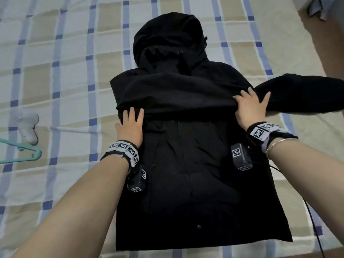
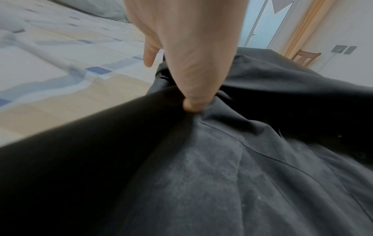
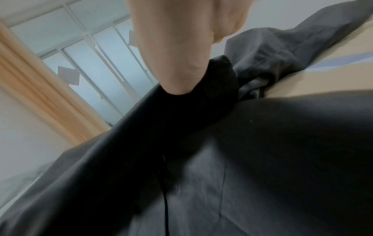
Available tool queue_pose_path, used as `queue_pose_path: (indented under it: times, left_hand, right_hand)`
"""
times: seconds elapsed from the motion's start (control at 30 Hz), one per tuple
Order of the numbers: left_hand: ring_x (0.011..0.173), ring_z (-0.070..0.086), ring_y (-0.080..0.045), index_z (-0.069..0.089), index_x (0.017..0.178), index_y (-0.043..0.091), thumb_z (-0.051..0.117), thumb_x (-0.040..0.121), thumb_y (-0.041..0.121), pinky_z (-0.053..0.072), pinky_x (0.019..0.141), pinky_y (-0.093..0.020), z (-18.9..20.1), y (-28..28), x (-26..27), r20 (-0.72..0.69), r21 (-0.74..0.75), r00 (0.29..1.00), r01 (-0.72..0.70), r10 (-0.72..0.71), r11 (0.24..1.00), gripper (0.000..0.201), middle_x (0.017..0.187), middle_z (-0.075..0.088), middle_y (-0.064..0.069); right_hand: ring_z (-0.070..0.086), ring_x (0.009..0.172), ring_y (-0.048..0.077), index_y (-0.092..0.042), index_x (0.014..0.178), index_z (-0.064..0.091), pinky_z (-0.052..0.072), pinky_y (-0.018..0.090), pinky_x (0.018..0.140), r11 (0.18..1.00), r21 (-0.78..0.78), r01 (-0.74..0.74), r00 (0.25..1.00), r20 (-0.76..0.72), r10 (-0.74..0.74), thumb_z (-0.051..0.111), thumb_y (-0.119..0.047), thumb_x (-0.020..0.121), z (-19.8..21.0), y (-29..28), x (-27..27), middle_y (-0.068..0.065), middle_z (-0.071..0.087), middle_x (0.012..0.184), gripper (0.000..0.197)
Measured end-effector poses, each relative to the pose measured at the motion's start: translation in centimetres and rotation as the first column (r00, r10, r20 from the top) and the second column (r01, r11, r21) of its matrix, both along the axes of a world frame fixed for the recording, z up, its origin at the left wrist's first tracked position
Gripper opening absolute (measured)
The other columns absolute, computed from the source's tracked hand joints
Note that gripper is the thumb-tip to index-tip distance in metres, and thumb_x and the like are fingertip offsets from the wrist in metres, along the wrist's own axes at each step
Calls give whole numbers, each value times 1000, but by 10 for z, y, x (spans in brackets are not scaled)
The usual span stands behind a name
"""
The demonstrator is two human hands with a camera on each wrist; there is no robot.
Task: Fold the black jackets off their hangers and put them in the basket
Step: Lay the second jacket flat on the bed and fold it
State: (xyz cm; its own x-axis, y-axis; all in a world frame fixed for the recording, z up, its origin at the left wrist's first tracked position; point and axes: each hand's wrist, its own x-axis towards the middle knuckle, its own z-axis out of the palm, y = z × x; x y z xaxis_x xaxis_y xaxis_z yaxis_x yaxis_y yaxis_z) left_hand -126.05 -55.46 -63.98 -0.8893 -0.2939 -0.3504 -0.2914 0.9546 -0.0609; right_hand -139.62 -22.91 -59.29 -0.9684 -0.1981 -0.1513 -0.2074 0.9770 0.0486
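A black hooded jacket (image 1: 186, 174) lies flat on the bed, hood (image 1: 167, 38) pointing away from me. One sleeve (image 1: 167, 94) is folded across the chest. The other sleeve (image 1: 301, 94) stretches out to the right. My left hand (image 1: 130, 125) holds the folded sleeve's near edge at its left end, fingers on top, and the thumb (image 2: 193, 107) bunches the cloth. My right hand (image 1: 251, 107) holds the same edge at the right end with its fingers spread on top. In the right wrist view its thumb (image 3: 177, 79) goes under the fold. No basket is in view.
The bed has a checked sheet (image 1: 65, 81) in beige, white and blue. A teal hanger (image 1: 24, 151) and a white object (image 1: 28, 125) lie at the left. A thin black cable (image 1: 312, 220) runs down the jacket's right side. Bare floor (image 1: 327, 43) shows at the far right.
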Motion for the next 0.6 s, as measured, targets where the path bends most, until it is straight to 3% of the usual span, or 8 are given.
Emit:
queue_pose_path:
  times: [0.13,0.2,0.27,0.33,0.4,0.47,0.53,0.6]
  left_hand:
    - [113,40,-39,24,146,17,39,92,1,46,77,-47,3,-6,2,-40,51,998,-52,54,997,59,135,32,-20]
    - [108,43,-39,36,136,9,44,90,4,47,72,-47,3,-8,5,-79,90,995,-60,68,994,47,128,38,-20]
    - [104,45,-37,41,125,4,54,89,17,46,66,-45,5,-8,7,-132,77,989,-62,72,995,40,125,42,-19]
    - [105,45,-37,38,129,4,61,88,30,46,64,-44,4,-8,3,-157,73,980,-110,121,991,54,131,39,-17]
    - [107,47,-37,28,140,5,62,87,37,47,67,-45,1,-11,-4,-148,108,971,-175,189,979,70,138,34,-18]
    - [105,48,-38,23,144,6,60,89,36,47,68,-45,-4,-14,-9,-139,120,977,-147,163,982,73,135,35,-21]
    - [101,48,-40,22,147,10,55,93,19,44,67,-44,-6,-15,-12,-128,94,989,-61,72,994,64,128,38,-23]
    - [99,48,-40,22,148,15,44,92,2,42,68,-44,-8,-16,-16,-112,69,993,-15,23,998,61,122,41,-23]
  right_hand:
    - [22,142,32,-18,129,53,-1,69,109,992,-1,127,991,-28,-127,47,-3,83,11,12,-13,10,44,141,49]
    - [21,141,35,-19,133,48,-1,68,110,985,38,166,986,-26,-165,50,-6,83,8,15,-10,12,39,145,52]
    - [21,140,38,-16,141,38,4,67,110,979,50,200,980,12,-201,56,-10,82,4,13,-2,16,31,149,62]
    - [27,134,40,-14,147,22,19,63,107,971,48,232,969,72,-235,66,-16,78,-2,8,7,18,26,150,82]
    - [41,121,43,-14,149,13,33,56,96,966,37,256,961,95,-259,69,-20,76,-5,6,11,20,31,143,92]
    - [52,105,45,-14,147,20,41,52,86,968,12,252,963,95,-252,64,-13,79,-2,9,9,21,39,131,81]
    - [56,93,46,-14,138,40,45,49,79,976,-45,213,976,52,-211,57,-4,80,4,13,4,20,44,122,61]
    - [56,93,45,-14,129,51,46,48,76,979,-112,171,984,-29,-175,53,1,78,14,17,-2,19,46,118,53]
